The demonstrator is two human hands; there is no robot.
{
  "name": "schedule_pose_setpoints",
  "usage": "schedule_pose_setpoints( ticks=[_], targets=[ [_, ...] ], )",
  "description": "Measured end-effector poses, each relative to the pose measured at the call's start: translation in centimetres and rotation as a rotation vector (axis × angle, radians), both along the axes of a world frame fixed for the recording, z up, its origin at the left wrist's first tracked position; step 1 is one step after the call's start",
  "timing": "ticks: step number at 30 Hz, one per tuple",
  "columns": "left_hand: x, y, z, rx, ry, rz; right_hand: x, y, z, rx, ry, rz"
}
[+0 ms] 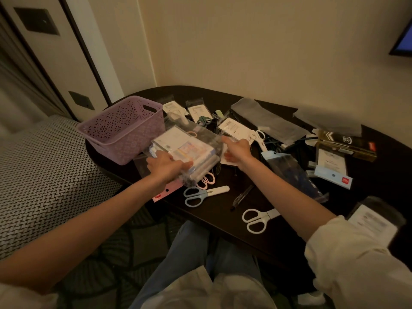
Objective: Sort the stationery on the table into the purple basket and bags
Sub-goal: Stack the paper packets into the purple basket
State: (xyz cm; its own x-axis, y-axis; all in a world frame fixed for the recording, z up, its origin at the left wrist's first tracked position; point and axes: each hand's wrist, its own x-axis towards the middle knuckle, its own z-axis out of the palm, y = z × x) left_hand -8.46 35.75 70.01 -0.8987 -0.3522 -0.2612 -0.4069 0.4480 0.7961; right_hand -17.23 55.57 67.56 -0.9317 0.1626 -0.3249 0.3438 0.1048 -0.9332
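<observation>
A purple perforated basket (124,128) stands empty at the left end of the dark table (223,228). My left hand (166,167) grips the near end of a clear plastic bag (189,148) stuffed with white packets and pens, held just right of the basket. My right hand (237,151) holds the bag's far right edge, fingers closed on the plastic. Blue-handled scissors (196,195), pink scissors (206,180), white scissors (256,219) and a black pen (242,197) lie loose on the table near me.
Several clear packets, labelled sleeves and a gold-black box (347,144) litter the table's middle and right. A blue-topped bag (292,172) lies under my right forearm. A patterned bed (44,186) is at the left, and my knees sit beneath the table's front edge.
</observation>
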Motion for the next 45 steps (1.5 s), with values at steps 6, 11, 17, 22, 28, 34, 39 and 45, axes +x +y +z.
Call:
schedule_pose_setpoints(
  ticks=[6,11,17,22,28,34,39,45],
  targets=[
    [1.6,1.8,0.7,-0.478,0.293,-0.144,1.6,-0.2,1.4,-0.076,-0.025,0.088],
    [1.5,1.8,0.1,-0.781,0.652,-0.429,1.9,-0.4,2.3,-0.057,-0.035,0.162],
    [1.5,1.8,-0.2,-1.049,0.68,-0.695,1.6,-0.5,3.1,0.008,-0.05,0.192],
    [2.6,2.6,-0.5,-1.118,0.775,-0.652,1.0,-1.1,4.4,0.073,0.011,0.202],
    [1.9,3.1,0.2,-1.277,0.695,-0.469,-0.2,-2.6,6.5,0.094,0.057,0.147],
    [0.9,4.3,1.7,-1.395,0.541,-0.281,-1.1,-3.7,8.9,0.09,0.121,0.116],
    [-0.3,4.9,4.0,-1.4,0.354,-0.148,-1.4,-4.7,11.0,0.07,0.157,0.109],
    [-1.3,1.3,6.0,-1.16,0.493,-0.184,-1.3,-4.9,12.5,-0.137,0.171,0.15]
  ],
)
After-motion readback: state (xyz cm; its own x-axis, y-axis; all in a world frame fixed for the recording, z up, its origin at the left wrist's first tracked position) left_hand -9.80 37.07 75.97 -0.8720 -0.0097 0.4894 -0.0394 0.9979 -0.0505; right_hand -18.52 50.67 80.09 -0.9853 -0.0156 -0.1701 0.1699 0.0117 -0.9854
